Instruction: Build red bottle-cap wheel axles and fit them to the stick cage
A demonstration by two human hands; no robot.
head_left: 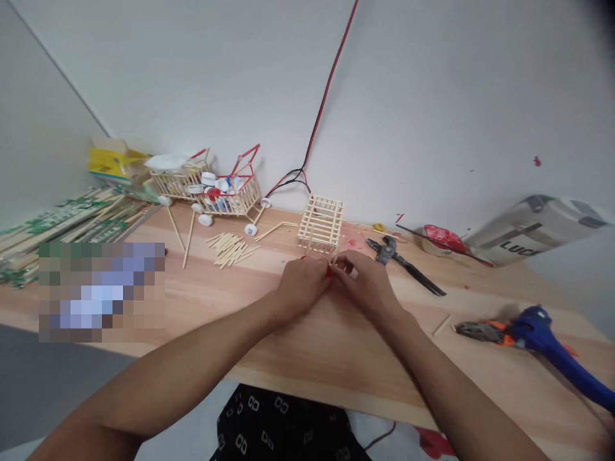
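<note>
My left hand [300,282] and my right hand [368,282] meet at the middle of the wooden table [269,339], fingers pinched together on a small red piece [329,271] and a thin stick between them. Just behind my fingers stands a small open cage of light wooden sticks [321,221]. What exactly the fingertips hold is mostly hidden.
A stick-built cart [216,189] with bottle caps stands at the back left, loose sticks [230,248] beside it. Black pliers [403,259] lie to the right, a blue glue gun [542,336] at far right, a red dish [442,238], and packs of chopsticks [62,221] at left.
</note>
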